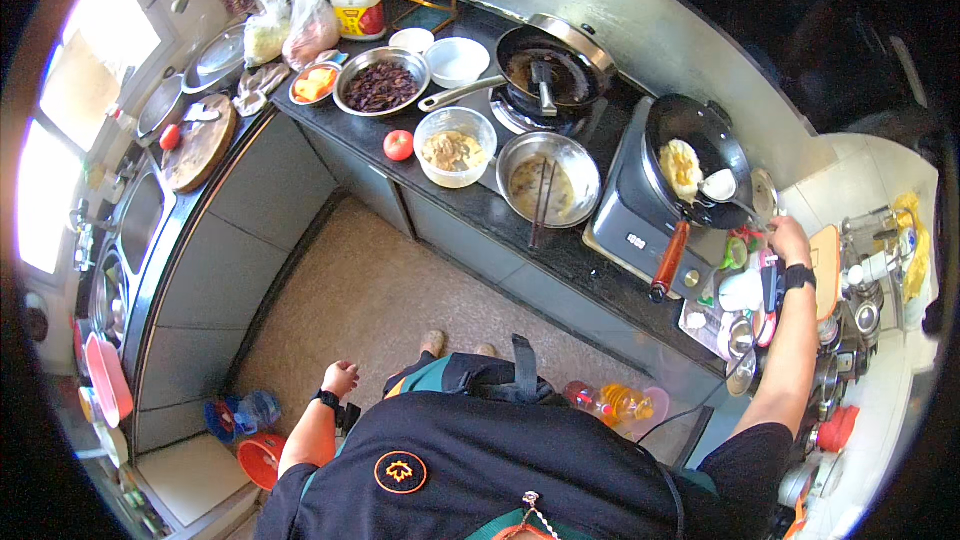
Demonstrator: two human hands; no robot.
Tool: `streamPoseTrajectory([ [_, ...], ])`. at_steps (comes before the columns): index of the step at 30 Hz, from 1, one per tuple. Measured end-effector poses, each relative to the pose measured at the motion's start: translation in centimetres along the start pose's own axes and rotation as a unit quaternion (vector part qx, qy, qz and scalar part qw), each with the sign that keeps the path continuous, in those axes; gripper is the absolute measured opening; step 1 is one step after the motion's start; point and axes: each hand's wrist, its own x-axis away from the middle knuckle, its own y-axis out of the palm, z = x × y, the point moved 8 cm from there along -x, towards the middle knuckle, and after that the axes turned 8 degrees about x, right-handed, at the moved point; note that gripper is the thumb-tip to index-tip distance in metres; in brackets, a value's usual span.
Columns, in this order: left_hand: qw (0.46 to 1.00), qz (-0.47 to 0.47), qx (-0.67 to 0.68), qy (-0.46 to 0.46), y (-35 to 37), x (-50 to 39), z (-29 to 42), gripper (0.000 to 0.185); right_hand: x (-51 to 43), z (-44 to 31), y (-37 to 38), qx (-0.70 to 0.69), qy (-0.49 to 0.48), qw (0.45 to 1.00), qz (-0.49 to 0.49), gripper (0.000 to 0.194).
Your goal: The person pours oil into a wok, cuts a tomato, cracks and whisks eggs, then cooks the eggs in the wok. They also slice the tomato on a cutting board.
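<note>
My right hand (790,240) is closed around the handle of a metal ladle (720,186), whose bowl is inside a black wok (720,135). Beside the ladle bowl, a fried egg-like piece (680,169) lies against the wok's left side. The wok stands on an electric cooktop (637,217) with a lit display, its reddish wooden handle (671,259) pointing towards me. My left hand (341,379) hangs low over the floor, fingers curled, with nothing visible in it. Left of the cooktop, a steel bowl (583,202) holds cloudy liquid and a pair of chopsticks (541,202).
A frying pan (517,82) with a spatula, a plastic tub of food (455,148), a tomato (398,145) and a steel bowl of dark pieces (341,86) line the counter. A round cutting board (196,157) lies left near the sink. Bottles (611,401) stand on the floor.
</note>
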Motion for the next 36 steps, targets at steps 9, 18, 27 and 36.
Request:
streamPoseTrajectory([
  [9,0.998,-0.029,0.025,0.049,1.2,-0.7,2.5,0.020,0.3,3.0,3.6,-0.267,0.107,0.925,-0.249,0.020],
  [18,0.998,-0.033,0.005,0.049,1.1,-1.1,1.2,0.022,2.0,-0.2,6.4,-0.359,0.072,0.915,-0.171,0.033],
  [27,1.000,-0.009,-0.021,0.020,-0.6,-0.3,1.7,0.026,2.9,-0.6,6.9,-0.365,0.077,0.897,-0.237,0.021],
  [36,1.000,-0.017,-0.003,0.026,0.2,0.2,2.6,0.025,2.3,2.5,6.9,-0.379,0.055,0.903,-0.194,0.026],
])
